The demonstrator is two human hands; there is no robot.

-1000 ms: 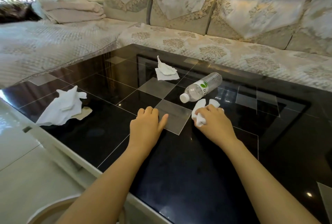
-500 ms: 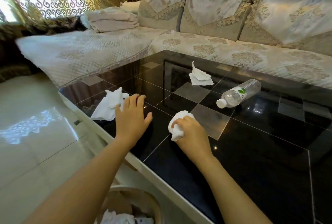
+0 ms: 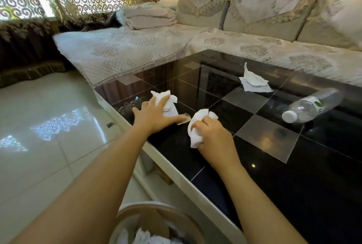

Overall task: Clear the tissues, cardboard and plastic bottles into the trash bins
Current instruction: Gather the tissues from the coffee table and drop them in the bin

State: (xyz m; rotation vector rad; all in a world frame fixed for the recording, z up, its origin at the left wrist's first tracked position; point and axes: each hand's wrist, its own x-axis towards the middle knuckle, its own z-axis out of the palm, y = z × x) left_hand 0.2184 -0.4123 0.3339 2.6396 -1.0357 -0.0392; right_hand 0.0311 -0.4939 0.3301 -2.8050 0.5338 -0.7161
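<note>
My right hand [image 3: 212, 136] is closed around a crumpled white tissue [image 3: 195, 126] just above the black glass table [image 3: 274, 175]. My left hand [image 3: 154, 116] lies on a second white tissue [image 3: 168, 104] near the table's left corner, fingers curled over it. A small piece of brown cardboard [image 3: 186, 119] pokes out from under that hand. A third tissue [image 3: 253, 81] lies farther back. A clear plastic bottle [image 3: 311, 106] with a white cap lies on its side at the right. A round trash bin [image 3: 156, 226] with tissues inside stands on the floor below my arms.
A cream patterned sofa [image 3: 254, 28] wraps around the table's far and left sides, with folded blankets [image 3: 148, 16] on it. Glossy pale floor tiles [image 3: 49, 136] spread to the left. Curtains hang behind.
My left hand has moved onto the tissue at the table's left corner and curled over it. My right hand keeps its tissue and has drifted left. The bin has come further into view.
</note>
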